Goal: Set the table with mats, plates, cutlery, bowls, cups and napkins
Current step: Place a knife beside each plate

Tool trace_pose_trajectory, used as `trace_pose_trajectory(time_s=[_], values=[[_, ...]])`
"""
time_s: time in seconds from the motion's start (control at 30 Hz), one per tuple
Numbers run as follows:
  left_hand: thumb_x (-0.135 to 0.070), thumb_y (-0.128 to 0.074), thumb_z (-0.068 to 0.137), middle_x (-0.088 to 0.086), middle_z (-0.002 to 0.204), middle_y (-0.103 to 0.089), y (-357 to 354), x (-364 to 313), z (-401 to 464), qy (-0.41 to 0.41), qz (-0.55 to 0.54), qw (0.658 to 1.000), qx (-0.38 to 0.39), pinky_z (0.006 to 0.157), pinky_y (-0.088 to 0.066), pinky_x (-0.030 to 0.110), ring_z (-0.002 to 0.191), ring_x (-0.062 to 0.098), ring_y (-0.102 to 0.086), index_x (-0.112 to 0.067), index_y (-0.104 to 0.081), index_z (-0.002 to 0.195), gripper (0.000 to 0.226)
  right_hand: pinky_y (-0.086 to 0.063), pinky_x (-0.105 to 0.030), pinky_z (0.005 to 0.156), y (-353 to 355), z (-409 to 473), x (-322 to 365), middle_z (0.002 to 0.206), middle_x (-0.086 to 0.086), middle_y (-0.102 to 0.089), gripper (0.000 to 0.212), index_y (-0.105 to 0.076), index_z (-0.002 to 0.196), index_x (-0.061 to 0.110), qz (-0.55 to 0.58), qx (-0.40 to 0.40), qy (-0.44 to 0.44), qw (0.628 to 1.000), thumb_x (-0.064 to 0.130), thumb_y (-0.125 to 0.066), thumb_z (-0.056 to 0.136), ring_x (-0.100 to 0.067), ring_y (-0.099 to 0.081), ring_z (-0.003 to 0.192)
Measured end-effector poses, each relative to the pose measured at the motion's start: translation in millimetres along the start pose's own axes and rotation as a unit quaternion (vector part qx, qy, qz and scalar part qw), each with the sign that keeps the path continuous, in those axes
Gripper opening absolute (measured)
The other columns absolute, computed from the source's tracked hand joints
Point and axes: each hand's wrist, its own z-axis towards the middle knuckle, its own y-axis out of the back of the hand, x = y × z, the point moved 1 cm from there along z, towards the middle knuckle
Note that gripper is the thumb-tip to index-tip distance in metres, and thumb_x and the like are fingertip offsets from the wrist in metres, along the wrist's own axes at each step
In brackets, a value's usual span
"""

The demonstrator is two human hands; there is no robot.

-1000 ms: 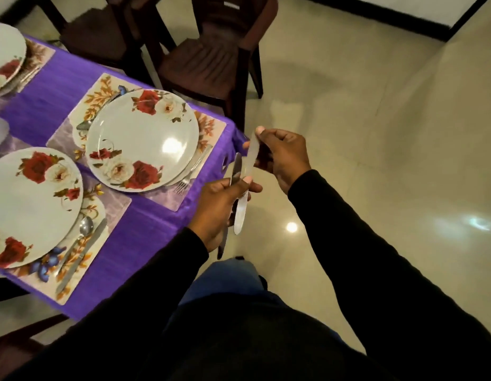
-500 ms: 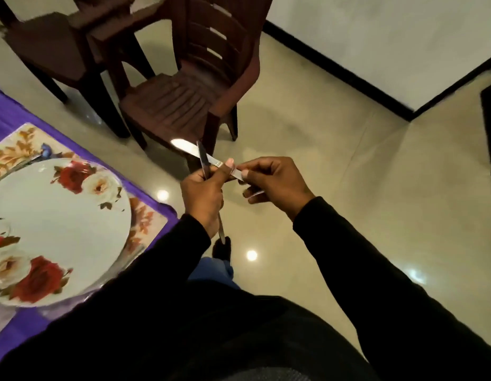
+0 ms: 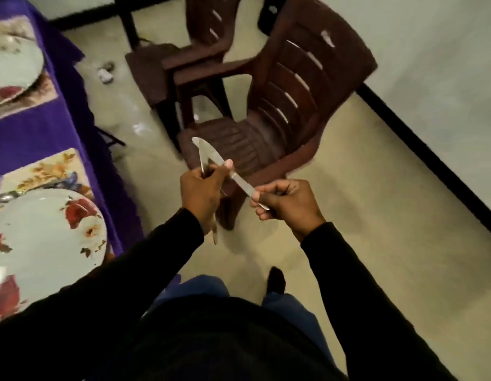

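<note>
Nearest to me are my own black sleeves (image 3: 145, 273) and blue trousers (image 3: 200, 290) above the pale floor (image 3: 376, 243). To my near left, a white plate (image 3: 38, 237) with red roses lies on a floral mat (image 3: 46, 171), and the bowl of a spoon (image 3: 5, 198) peeps out at the plate's far left rim. Both rest on the purple tablecloth (image 3: 32, 133) that covers the table.

In front of me, off the table and over the floor, my left hand (image 3: 201, 192) is curled round one knife (image 3: 204, 158): its blade rises out of the top of my fist and its handle end shows below my wrist. My thumb reaches across to touch a second knife (image 3: 238, 178), which slants from far left to near right. Its blade tip meets the first blade above my left fist, though blur keeps me from telling whether they really touch. My right hand (image 3: 285, 204) has its fingers closed round this second knife's handle end, index finger and thumb pinching it.

Beyond my hands stands a dark brown plastic chair (image 3: 280, 114), with another chair (image 3: 189, 50) behind it. Far left on the cloth, a second plate (image 3: 10, 70) sits on its own mat (image 3: 40, 92). A small pale scrap (image 3: 105, 74) lies on the floor near that corner. A white wall (image 3: 431, 64) with a black skirting (image 3: 431, 158) runs along the right.
</note>
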Motion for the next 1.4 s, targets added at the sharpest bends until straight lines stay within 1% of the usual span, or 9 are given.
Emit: trace_pose_trajectory(time_s=[0.13, 0.3, 0.43, 0.53, 0.67, 0.8, 1.0, 1.23, 1.4], values=[[-0.020, -0.073, 0.092, 0.011, 0.070, -0.060, 25, -20, 33, -0.008, -0.001, 0.989, -0.151, 0.037, -0.028, 0.018, 0.036, 0.004, -0.034, 0.000, -0.061, 0.078, 0.028, -0.054, -0.022, 0.051, -37, 68, 23, 0.067, -0.009, -0.071, 0.005, -0.071, 0.089, 0.000, -0.014, 0.129, -0.027, 0.991, -0.004, -0.069, 0.088, -0.014, -0.062, 0.051], [-0.020, -0.071, 0.093, -0.007, 0.047, -0.055, 66, -15, 48, 0.004, -0.003, 0.975, -0.220, 0.043, -0.034, 0.018, 0.040, 0.005, -0.042, 0.003, -0.066, 0.080, 0.027, -0.053, -0.026, 0.050, -116, 119, 39, 0.071, -0.017, -0.071, 0.017, -0.061, 0.097, -0.013, -0.068, 0.258, -0.043, 0.963, -0.001, -0.070, 0.089, -0.018, -0.064, 0.052], [-0.021, -0.070, 0.094, 0.022, 0.079, -0.072, 113, 0, 55, 0.003, -0.055, 0.950, -0.306, 0.063, -0.051, 0.038, 0.067, 0.024, -0.062, 0.002, -0.074, 0.084, 0.025, -0.055, -0.031, 0.054, -186, 142, 34, 0.077, -0.024, -0.071, 0.025, -0.062, 0.095, -0.016, -0.155, 0.350, -0.045, 0.923, 0.003, -0.075, 0.086, -0.023, -0.065, 0.058], [-0.023, -0.069, 0.095, 0.018, 0.076, -0.074, 159, 3, 60, 0.005, -0.030, 0.944, -0.329, 0.074, -0.056, 0.049, 0.070, 0.027, -0.066, -0.006, -0.078, 0.080, 0.023, -0.055, -0.030, 0.057, -235, 156, 26, 0.069, -0.018, -0.068, 0.018, -0.069, 0.087, -0.009, -0.221, 0.402, -0.059, 0.887, 0.007, -0.077, 0.084, -0.019, -0.061, 0.059], [-0.020, -0.070, 0.094, 0.014, 0.079, -0.075, 200, -2, 69, 0.018, -0.072, 0.924, -0.375, 0.076, -0.058, 0.041, 0.077, 0.030, -0.072, -0.005, -0.077, 0.084, 0.020, -0.056, -0.030, 0.058, -297, 169, 31, 0.066, -0.013, -0.066, 0.005, -0.073, 0.082, 0.004, -0.282, 0.475, -0.062, 0.831, 0.005, -0.076, 0.085, -0.020, -0.060, 0.060], [-0.021, -0.069, 0.095, 0.011, 0.083, -0.076, 229, -7, 79, 0.035, -0.105, 0.900, -0.423, 0.068, -0.057, 0.025, 0.081, 0.025, -0.072, -0.003, -0.075, 0.091, 0.020, -0.050, -0.025, 0.049, -355, 178, 49, 0.064, -0.011, -0.067, 0.016, -0.071, 0.087, -0.005, -0.398, 0.518, -0.034, 0.756, 0.011, -0.075, 0.087, -0.017, -0.058, 0.051], [-0.027, -0.060, 0.097, 0.005, 0.083, -0.078, 254, -9, 88, 0.020, -0.163, 0.897, -0.410, 0.095, -0.054, 0.052, 0.085, 0.030, -0.073, -0.006, -0.076, 0.092, 0.027, -0.045, -0.022, 0.043, -468, 188, 61, 0.063, -0.008, -0.062, 0.011, -0.064, 0.082, 0.004, -0.383, 0.532, -0.060, 0.753, 0.000, -0.061, 0.092, -0.018, -0.055, 0.045], [-0.013, -0.059, 0.100, -0.005, 0.060, -0.070, 286, -27, 125, 0.047, -0.212, 0.833, -0.510, 0.058, -0.043, 0.013, 0.050, 0.001, -0.061, 0.002, -0.073, 0.080, 0.028, -0.052, -0.026, 0.047, -580, 223, 39, 0.069, -0.014, -0.064, 0.009, -0.062, 0.093, 0.003, -0.396, 0.616, -0.081, 0.676, -0.006, -0.062, 0.091, -0.019, -0.059, 0.046], [-0.018, -0.060, 0.101, -0.007, 0.058, -0.070, 278, -35, 172, 0.103, -0.253, 0.763, -0.586, 0.062, -0.043, 0.014, 0.054, -0.001, -0.062, -0.018, -0.071, 0.064, 0.039, -0.055, -0.031, 0.048, -632, 259, 21, 0.066, -0.012, -0.063, 0.010, -0.063, 0.089, 0.001, -0.448, 0.673, -0.065, 0.585, -0.009, -0.065, 0.088, -0.021, -0.059, 0.046]])
